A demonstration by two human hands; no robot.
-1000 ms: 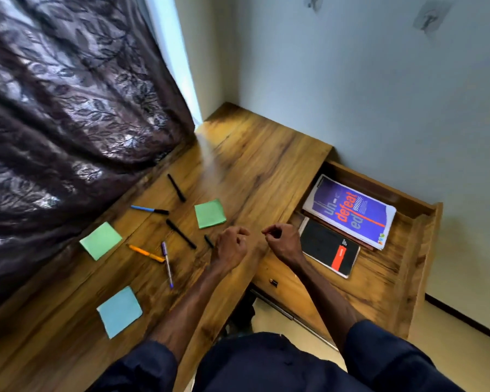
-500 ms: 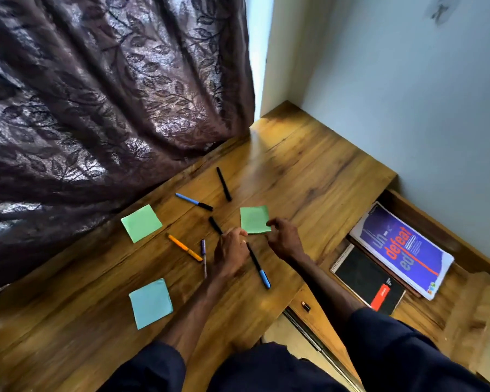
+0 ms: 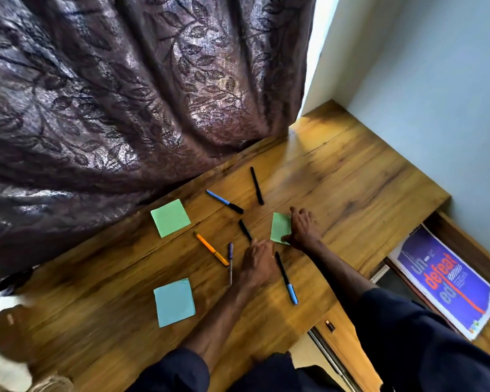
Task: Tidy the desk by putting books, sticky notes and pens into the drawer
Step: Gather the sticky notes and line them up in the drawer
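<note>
On the wooden desk my right hand pinches the right edge of a green sticky note pad, thumb at its near corner. My left hand is curled over the near end of a short black pen that lies flat. A black pen with a blue cap lies just right of that hand. An orange pen, a purple pen, a blue-and-black pen and a long black pen lie around. A second green pad and a blue pad sit further left.
The open drawer at right holds a purple book and a black notebook, partly hidden by my right sleeve. A dark patterned curtain hangs over the desk's far-left edge. A pale wall bounds the right.
My right hand moved from the drawer side onto the green sticky pad and closed on its edge. My left hand stayed by the black pens. The view swung left.
</note>
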